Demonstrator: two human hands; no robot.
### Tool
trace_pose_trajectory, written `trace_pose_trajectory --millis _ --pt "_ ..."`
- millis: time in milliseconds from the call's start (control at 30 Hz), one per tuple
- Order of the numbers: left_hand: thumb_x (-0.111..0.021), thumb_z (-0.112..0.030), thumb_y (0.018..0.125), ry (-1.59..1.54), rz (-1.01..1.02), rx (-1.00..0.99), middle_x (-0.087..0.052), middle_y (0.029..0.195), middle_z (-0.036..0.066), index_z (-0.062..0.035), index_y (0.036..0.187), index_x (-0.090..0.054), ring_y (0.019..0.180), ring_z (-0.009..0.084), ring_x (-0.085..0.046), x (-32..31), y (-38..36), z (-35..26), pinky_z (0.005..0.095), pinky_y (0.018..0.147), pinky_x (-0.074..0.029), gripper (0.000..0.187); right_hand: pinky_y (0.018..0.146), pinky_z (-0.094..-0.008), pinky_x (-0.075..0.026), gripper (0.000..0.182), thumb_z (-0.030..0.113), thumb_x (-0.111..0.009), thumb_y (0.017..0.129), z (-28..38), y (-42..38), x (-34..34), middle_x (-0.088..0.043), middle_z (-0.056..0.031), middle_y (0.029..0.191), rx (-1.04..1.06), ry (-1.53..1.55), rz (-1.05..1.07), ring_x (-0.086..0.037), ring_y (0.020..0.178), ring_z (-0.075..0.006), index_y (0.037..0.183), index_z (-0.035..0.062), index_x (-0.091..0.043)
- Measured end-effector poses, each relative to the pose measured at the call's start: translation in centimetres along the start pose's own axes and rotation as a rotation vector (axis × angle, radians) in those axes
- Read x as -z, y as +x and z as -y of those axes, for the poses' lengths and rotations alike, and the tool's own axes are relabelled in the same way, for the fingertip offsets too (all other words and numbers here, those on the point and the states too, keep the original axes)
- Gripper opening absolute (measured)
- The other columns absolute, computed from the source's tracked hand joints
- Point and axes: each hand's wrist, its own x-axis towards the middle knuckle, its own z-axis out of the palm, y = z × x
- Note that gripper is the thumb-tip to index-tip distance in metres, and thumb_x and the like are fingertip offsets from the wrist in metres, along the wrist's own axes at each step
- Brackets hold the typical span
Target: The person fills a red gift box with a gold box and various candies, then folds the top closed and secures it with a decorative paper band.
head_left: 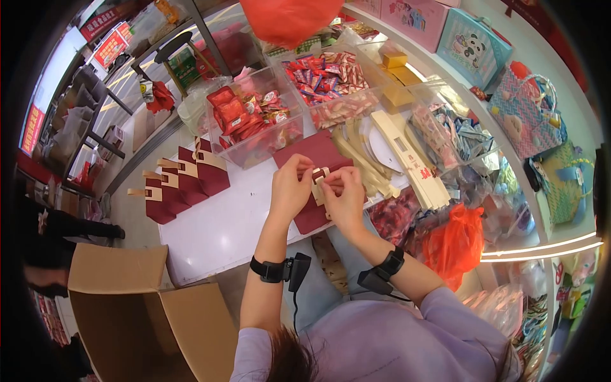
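Over the white table [210, 245], my left hand [293, 186] and my right hand [344, 196] meet at a cream paper strip [320, 186]. Fingers of both hands pinch it from either side, closed. Beneath them lies a dark red folded paper piece [312, 219], partly covered by my hands. Another dark red sheet [305, 148] rests just beyond. To the left stand several dark red gift boxes [181, 196] with cream handle bands. A stack of cream strips with red characters [412, 162] lies right of my hands, beside curved cream bands [356, 156].
Clear bins of red packets [245, 118] and wrapped sweets [324, 76] line the table's back. An open cardboard box [133, 325] sits at lower left. A red plastic bag [455, 245] is at right. Another red object [293, 19] hangs overhead. Gift bags [525, 111] fill the right shelf.
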Motion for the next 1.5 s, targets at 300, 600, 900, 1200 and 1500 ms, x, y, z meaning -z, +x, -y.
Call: trace_pose_trajectory --millis 300,600,900,1200,1500 --pt "-0.064 0.002 0.088 0.019 0.044 0.074 -0.068 0.088 0.011 0.0010 0.101 -0.058 0.081 0.0182 -0.066 -0.4 0.9 0.6 0.0303 0.075 -0.053 0.014 0.083 -0.0327 -0.053 0.021 -0.014 -0.056 0.086 -0.7 1.9 4.8 -0.056 -0.0109 0.112 0.351 -0.045 0.454 -0.064 0.099 -0.0249 0.097 0.0008 -0.066" --pt "-0.060 0.004 0.091 -0.211 -0.059 0.067 -0.064 0.095 0.009 -0.0014 0.108 -0.050 0.089 0.0165 -0.063 -0.7 1.0 1.3 0.0286 0.080 -0.050 0.021 0.079 -0.0313 -0.050 0.019 -0.004 -0.064 0.085 1.1 3.8 5.3 -0.061 -0.0073 0.100 0.563 -0.127 0.603 -0.063 0.093 -0.0221 0.102 0.0036 -0.069" --pt "-0.059 0.005 0.092 -0.229 -0.044 0.141 -0.065 0.096 0.010 -0.0010 0.109 -0.050 0.089 0.0159 -0.063 -0.3 0.5 0.1 0.0279 0.080 -0.052 0.020 0.063 -0.0242 -0.047 0.013 0.007 -0.070 0.089 2.1 7.7 2.5 -0.064 -0.0034 0.078 0.121 0.074 0.473 -0.058 0.068 -0.0100 0.098 0.0017 -0.064" --pt "-0.061 0.004 0.092 -0.292 -0.058 0.171 -0.068 0.096 0.012 0.0005 0.108 -0.050 0.089 0.0151 -0.066 0.0 0.4 0.0 0.0264 0.077 -0.054 0.020 0.065 -0.0269 -0.050 0.014 0.010 -0.074 0.087 1.8 7.6 2.6 -0.066 -0.0055 0.080 0.133 -0.094 0.513 -0.061 0.071 -0.0125 0.093 0.0012 -0.065" --pt "-0.069 -0.003 0.089 -0.260 -0.087 0.160 -0.071 0.090 0.011 0.0004 0.108 -0.052 0.083 0.0139 -0.067 -0.4 0.3 -0.4 0.0253 0.074 -0.053 0.025 0.071 -0.0386 -0.050 0.013 0.012 -0.074 0.082 1.5 7.5 2.3 -0.061 -0.0083 0.086 0.539 -0.295 0.408 -0.061 0.079 -0.0279 0.085 0.0017 -0.067"
